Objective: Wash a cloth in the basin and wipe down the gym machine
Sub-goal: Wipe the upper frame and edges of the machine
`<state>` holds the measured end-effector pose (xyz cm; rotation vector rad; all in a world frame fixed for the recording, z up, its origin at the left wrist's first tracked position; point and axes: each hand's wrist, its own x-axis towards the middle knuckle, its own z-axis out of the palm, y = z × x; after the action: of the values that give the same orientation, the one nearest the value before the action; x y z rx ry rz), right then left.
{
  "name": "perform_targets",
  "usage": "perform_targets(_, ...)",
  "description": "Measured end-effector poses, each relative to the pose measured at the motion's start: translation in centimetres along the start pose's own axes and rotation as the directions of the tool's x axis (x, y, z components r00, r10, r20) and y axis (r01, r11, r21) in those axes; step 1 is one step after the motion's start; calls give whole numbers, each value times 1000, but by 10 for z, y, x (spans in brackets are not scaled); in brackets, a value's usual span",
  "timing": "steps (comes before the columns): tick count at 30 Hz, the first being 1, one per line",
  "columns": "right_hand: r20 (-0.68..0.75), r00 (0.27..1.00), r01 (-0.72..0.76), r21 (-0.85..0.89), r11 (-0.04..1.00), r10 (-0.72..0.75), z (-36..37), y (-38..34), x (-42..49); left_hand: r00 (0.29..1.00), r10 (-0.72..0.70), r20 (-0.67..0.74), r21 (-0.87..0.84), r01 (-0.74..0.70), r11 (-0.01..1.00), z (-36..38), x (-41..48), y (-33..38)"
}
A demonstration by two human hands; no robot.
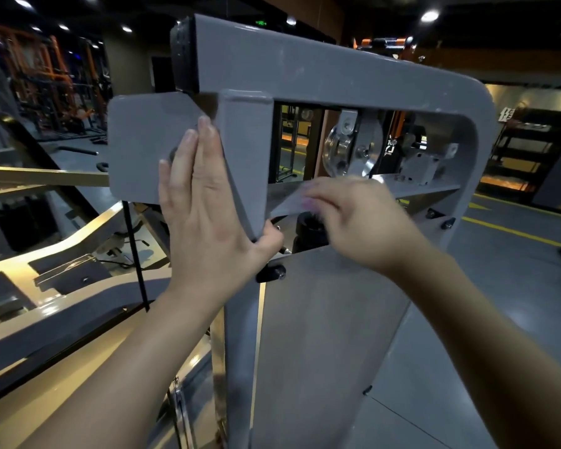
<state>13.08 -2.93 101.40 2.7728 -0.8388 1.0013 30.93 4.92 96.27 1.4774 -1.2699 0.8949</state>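
The left hand (204,202) lies flat against the grey frame of the gym machine (353,79), fingers straight and pointing up along the upright post, thumb hooked round the post's lower edge. Just beyond its fingertips a flat grey plate (140,140) juts out from the frame.

To the right of that hand, the right hand (347,215) reaches into the frame's opening, blurred by motion; its fingers seem curled over a pale cloth (289,204) pressed on the slanted grey ledge there, though the blur leaves the grip unclear. Above the right hand, inside the opening, sit a silver pulley (337,150) and bolted metal brackets. Below both hands the machine's broad grey panel (321,335) runs down toward the floor.
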Motion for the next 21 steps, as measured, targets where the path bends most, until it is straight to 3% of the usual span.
perform_targets(2,29,986,161,72,984,-163,11,-20,-1,1000,-8,-3,-10,8,1000,0,0,0)
perform_targets(4,8,981,193,76,978,-194,9,-14,-4,1000,-3,-1,-12,3,1000,0,0,0)
perform_targets(8,-63,998,-29,-19,999,27,-5,26,-18,1000,1,6,-12,-1,1000,-1,-1,1)
perform_targets(10,-39,999,-11,-52,999,9,-3,24,-13,1000,5,7,-4,-5,1000,0,-1,0)
perform_targets(12,37,999,20,17,1000,-20,-3,8,-4,1000,2,15,-9,-1,1000,0,-1,0)
perform_targets(15,168,979,-130,91,987,113,-13,-6,23,1000,2,16,-10,-2,1000,0,-1,-1)
perform_targets(19,305,906,-250,-174,952,294,-1,-15,65,1000,2,15,-4,-2,1000,1,-1,-1)
perform_targets(21,354,886,-270,-132,954,300,7,-16,73,1000,3,14,-7,-3,1000,1,-1,-1)
